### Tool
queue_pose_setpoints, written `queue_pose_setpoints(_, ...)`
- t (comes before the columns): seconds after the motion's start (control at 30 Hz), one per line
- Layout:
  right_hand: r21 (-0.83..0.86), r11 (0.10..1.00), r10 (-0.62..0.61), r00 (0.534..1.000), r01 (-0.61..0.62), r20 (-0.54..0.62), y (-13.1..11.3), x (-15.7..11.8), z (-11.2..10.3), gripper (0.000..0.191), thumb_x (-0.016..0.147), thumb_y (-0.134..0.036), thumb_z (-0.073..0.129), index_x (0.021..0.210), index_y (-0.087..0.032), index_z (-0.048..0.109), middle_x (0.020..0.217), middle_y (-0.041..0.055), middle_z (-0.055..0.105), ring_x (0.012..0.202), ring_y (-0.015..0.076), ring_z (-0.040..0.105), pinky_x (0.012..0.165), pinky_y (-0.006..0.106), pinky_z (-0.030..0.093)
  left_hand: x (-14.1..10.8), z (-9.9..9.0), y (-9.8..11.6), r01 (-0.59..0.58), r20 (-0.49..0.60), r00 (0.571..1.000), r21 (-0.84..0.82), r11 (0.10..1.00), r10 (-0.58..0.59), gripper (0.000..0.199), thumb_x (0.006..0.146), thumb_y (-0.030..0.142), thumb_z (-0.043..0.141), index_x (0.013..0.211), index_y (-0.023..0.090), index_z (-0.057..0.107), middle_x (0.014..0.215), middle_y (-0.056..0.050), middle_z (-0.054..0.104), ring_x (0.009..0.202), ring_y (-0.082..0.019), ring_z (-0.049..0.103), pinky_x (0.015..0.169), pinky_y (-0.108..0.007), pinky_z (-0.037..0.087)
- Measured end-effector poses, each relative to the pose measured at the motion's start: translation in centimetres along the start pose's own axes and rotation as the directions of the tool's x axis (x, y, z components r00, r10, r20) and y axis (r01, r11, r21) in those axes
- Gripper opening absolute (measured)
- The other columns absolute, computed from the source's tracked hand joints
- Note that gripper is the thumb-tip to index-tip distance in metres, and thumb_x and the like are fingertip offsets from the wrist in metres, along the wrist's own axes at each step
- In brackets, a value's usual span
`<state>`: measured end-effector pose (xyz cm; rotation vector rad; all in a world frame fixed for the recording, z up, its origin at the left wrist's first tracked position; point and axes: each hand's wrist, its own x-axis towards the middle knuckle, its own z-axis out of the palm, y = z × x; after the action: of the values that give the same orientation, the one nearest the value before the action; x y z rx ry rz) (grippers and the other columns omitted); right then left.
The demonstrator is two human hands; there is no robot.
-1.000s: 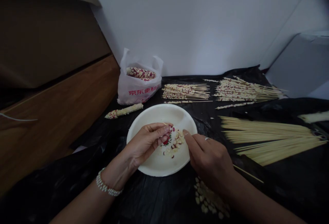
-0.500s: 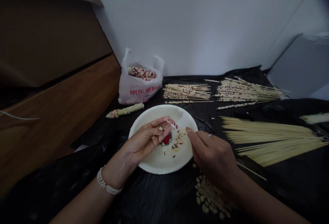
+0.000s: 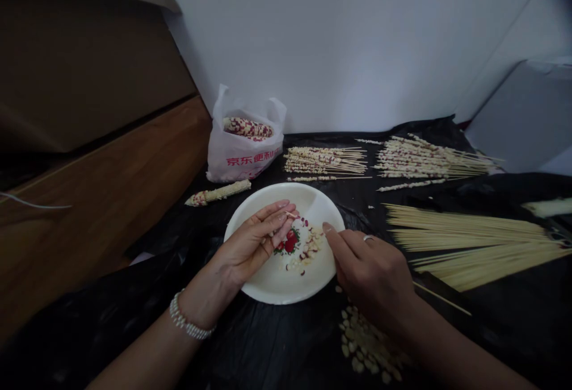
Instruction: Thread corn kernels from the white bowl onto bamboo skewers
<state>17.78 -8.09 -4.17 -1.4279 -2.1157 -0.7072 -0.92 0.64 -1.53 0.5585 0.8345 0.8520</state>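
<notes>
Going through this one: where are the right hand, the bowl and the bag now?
Right hand [image 3: 376, 271]: head view, on the back of the hand.
Bowl [image 3: 277, 287]: head view, on the bare near wall.
Bag [image 3: 239, 146]: head view, on the front side.

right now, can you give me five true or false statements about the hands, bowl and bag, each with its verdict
1. The left hand is over the white bowl. True.
2. The right hand grips a thin skewer. True.
3. The right hand is without jewellery. False: one finger wears a ring.
4. The white bowl is upside down. False: it is right side up, with loose kernels inside.
5. The white bag holds speckled corn. True.
</notes>
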Motion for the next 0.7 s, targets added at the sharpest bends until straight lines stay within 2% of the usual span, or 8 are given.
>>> queue_pose_setpoints(0.13, -0.035, 0.999, -0.003, 0.999, 0.005, 0.043, -0.09, 0.05, -0.13, 0.032, 0.084, -0.012, 0.049, 0.114, -0.008, 0.06, 0.075, 0.0036, 0.06, 0.063, 0.0148, 0.049, 0.058, 0.031, 0.03, -0.1, 0.22, -0.04, -0.048, 0.02, 0.999, 0.045, 0.998, 0.048, 0.033, 0.076, -0.001, 0.062, 0.104, 0.014, 0.066, 0.117, -0.009, 0.065, 0.095, -0.012, 0.065, 0.086, -0.019, 0.053)
queue_pose_setpoints(0.27, -0.054, 0.999, 0.008, 0.997, -0.003, 0.076, -0.23, 0.05, -0.21, 0.033, 0.083, -0.011, 0.049, 0.114, -0.008, 0.06, 0.076, 0.0041, 0.06, 0.064, 0.0144, 0.049, 0.057, 0.031, 0.03, -0.29, 0.6, 0.0, -0.058, 0.043, 0.998, 0.075, 0.995, 0.055, 0.032, 0.077, 0.0, 0.061, 0.107, 0.013, 0.066, 0.12, -0.012, 0.064, 0.106, -0.017, 0.062, 0.093, -0.023, 0.05)
queue_pose_setpoints(0.37, -0.05, 0.999, -0.001, 0.997, 0.005, 0.078, -0.28, 0.06, -0.22, 0.034, 0.082, -0.012, 0.051, 0.114, -0.008, 0.06, 0.076, 0.0042, 0.06, 0.063, 0.0145, 0.049, 0.057, 0.031, 0.03, -0.28, 0.64, 0.05, -0.053, 0.036, 0.998, 0.077, 0.996, 0.05, 0.033, 0.077, 0.0, 0.061, 0.107, 0.014, 0.066, 0.12, -0.011, 0.064, 0.108, -0.018, 0.061, 0.094, -0.025, 0.05)
queue_pose_setpoints(0.57, -0.031, 0.999, -0.01, 1.0, 0.011, 0.02, -0.11, 0.11, -0.2, 0.032, 0.084, -0.01, 0.047, 0.114, -0.008, 0.059, 0.074, 0.0032, 0.059, 0.064, 0.0137, 0.049, 0.058, 0.031, 0.031, 0.02, 0.09, -0.05, -0.068, 0.002, 0.998, 0.053, 0.996, 0.068, 0.031, 0.075, 0.001, 0.064, 0.103, 0.015, 0.068, 0.123, -0.009, 0.062, 0.108, -0.016, 0.06, 0.094, -0.022, 0.049)
queue_pose_setpoints(0.7, -0.061, 0.998, 0.0, 1.0, 0.001, 0.017, -0.05, 0.16, -0.22, 0.031, 0.085, -0.011, 0.047, 0.113, -0.008, 0.06, 0.072, 0.0026, 0.059, 0.063, 0.013, 0.048, 0.058, 0.031, 0.03, -0.04, -0.01, -0.1, -0.059, 0.03, 0.998, 0.07, 0.996, 0.057, 0.033, 0.074, 0.001, 0.065, 0.103, 0.015, 0.068, 0.121, -0.008, 0.064, 0.106, -0.016, 0.061, 0.093, -0.022, 0.049)
